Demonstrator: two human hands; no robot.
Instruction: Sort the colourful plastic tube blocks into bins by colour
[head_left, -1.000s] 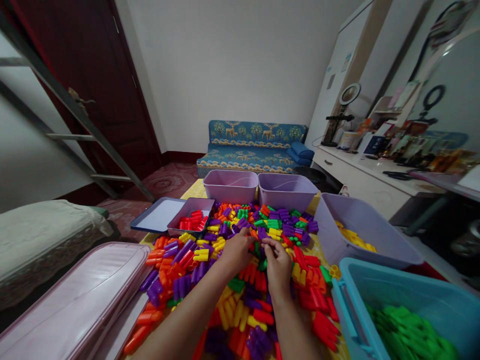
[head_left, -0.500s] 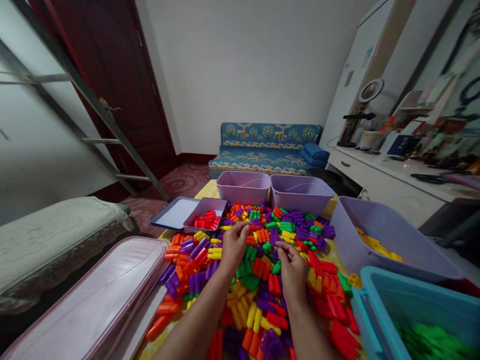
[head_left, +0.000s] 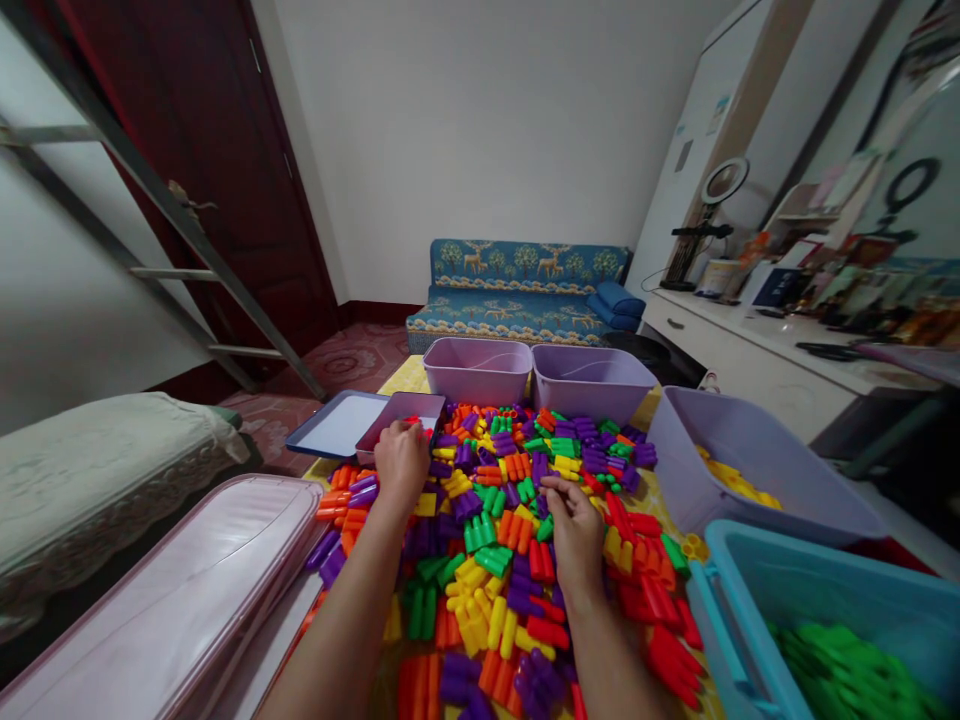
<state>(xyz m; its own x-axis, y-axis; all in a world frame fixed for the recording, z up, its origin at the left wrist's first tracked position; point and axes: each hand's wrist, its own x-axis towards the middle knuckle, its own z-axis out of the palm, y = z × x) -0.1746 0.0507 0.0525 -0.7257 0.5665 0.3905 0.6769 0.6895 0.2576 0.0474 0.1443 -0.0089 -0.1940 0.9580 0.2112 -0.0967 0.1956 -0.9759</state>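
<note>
Left hand (head_left: 403, 465) has moved to bright red blocks (head_left: 412, 420); its fingers (head_left: 388, 436) and the right hand's (head_left: 576, 528) curl, any hold unclear.

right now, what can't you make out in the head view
Head view: what the left grip holds, if anything; its fingers hide it.
Head view: whether the right grip holds anything; too small to tell.
Head view: how many red pieces the box holds; the left grip covers part.
Head view: floors of the far bins; near walls hide them.
Head view: the tub's right end; cut off by the edge.
</note>
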